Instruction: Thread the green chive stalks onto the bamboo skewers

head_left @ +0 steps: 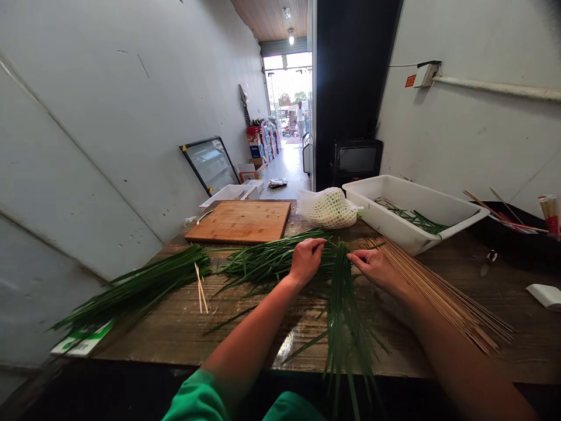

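Observation:
A bunch of garlic chives (344, 304) lies in front of me, its long leaves hanging over the table's near edge. At the left of its gathered top, my left hand (308, 258) is closed in a pinch on what looks like a thin chive strand. My right hand (372, 264) pinches at the bunch's right side, and a chive end sticks out beyond its fingers. A loose pile of chives (267, 260) lies behind and beside my left hand. Just right of my right hand, many thin bamboo skewers (442, 292) are spread on the table.
Another chive bundle (144, 286) lies at left, near a few short sticks (200, 289). At the back stand a wooden cutting board (245, 221), a net-wrapped item (331, 209) and a white tub (416, 234) with chives inside. A black container (508, 240) is at right.

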Available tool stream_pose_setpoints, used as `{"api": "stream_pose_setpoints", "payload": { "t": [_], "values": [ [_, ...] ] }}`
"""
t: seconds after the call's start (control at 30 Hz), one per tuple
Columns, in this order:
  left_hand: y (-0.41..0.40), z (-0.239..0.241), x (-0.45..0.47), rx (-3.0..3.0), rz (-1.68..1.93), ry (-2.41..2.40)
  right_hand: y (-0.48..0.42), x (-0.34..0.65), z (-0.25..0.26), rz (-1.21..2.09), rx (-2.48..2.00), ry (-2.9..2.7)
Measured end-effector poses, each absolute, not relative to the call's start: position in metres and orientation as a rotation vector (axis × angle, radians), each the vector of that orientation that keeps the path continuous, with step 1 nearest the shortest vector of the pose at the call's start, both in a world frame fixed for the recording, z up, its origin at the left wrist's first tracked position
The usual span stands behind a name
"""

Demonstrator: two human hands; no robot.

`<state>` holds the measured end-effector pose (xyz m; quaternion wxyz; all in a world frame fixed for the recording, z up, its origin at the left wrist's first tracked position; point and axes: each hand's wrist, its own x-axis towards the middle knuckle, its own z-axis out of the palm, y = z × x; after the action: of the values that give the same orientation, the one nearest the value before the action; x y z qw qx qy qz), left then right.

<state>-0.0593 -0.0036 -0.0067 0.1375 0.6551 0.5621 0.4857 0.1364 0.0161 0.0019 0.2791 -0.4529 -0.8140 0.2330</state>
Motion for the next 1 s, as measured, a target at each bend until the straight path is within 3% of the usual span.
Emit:
{"api": "stream_pose_setpoints", "payload": {
  "t": [1.0],
  "values": [
    [-0.014, -0.011, -0.043, 2.162, 1.428, 1.474, 0.014, 0.132, 0.002, 0.639, -1.186, -2.109]
  ]
}}
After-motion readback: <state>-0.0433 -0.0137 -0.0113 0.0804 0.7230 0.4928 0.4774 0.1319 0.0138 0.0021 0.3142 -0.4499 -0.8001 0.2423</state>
